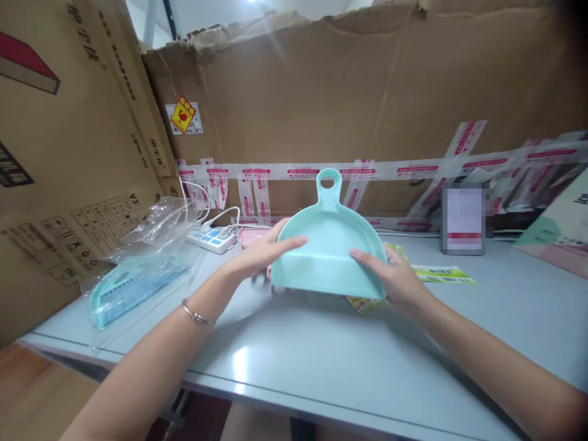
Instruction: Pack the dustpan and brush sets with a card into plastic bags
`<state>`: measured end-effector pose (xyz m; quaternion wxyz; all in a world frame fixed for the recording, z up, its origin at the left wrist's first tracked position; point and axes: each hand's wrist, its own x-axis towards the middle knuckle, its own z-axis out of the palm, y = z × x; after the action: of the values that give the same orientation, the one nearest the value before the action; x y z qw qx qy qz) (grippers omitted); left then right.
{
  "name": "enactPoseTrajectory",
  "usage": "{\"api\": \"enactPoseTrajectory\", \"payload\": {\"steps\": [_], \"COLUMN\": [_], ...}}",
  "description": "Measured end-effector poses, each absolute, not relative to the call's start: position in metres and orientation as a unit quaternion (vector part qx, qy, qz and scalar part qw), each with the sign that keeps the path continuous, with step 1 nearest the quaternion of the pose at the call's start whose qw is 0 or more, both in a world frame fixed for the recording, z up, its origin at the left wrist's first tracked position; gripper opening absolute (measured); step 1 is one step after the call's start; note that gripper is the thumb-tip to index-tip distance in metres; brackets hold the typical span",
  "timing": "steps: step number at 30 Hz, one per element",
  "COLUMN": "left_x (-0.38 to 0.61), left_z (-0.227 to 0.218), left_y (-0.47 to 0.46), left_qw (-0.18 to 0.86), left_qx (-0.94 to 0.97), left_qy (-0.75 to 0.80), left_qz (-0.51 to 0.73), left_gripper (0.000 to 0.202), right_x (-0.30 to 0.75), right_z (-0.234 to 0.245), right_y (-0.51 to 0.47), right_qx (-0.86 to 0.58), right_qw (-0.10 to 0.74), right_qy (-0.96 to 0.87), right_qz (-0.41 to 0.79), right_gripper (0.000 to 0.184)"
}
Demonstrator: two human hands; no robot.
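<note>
A mint-green dustpan [328,269] is held up over the table, its looped handle pointing upward and its wide straight lip facing me. My left hand [269,248] grips its left side, thumb across the inner face and fingers behind. On the right edge, my right hand [390,272] holds it the same way, thumb on the pan. Behind the dustpan, a pink item [252,236] is mostly hidden. To the left lies a mint-green brush [138,285] with blue bristles inside a clear plastic bag [156,229].
A white power strip [214,237] with plugged cables sits at the back left. Yellow-green printed cards [443,274] lie right of the dustpan. A blurred-out upright device [463,217] stands at the back right. Taped cardboard [294,104] walls the rear of the grey table [294,355].
</note>
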<state>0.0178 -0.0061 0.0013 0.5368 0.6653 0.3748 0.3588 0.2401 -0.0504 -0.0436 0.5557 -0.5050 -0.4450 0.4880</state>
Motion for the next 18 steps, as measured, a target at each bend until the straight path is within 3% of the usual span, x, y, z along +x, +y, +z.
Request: {"api": "enactPoseTrajectory", "payload": {"steps": [7,13,18], "left_x": [0.028,0.023,0.013], "left_z": [-0.034,-0.03,-0.015], "left_y": [-0.011,-0.006,-0.004], "left_qw": [0.502,0.515,0.508], "left_qx": [0.633,0.573,0.502], "left_qy": [0.444,0.466,0.454], "left_qz": [0.388,0.434,0.532], "left_gripper": [0.035,0.028,0.03], "right_x": [0.257,0.328,0.327], "right_z": [-0.046,-0.055,-0.077], "right_y": [-0.042,-0.002,0.009], "right_qx": [-0.516,-0.609,-0.652], "right_qw": [0.384,0.507,0.443], "right_qy": [-0.624,-0.584,-0.603], "right_qz": [0.444,0.175,0.123], "right_gripper": [0.047,0.04,0.03]}}
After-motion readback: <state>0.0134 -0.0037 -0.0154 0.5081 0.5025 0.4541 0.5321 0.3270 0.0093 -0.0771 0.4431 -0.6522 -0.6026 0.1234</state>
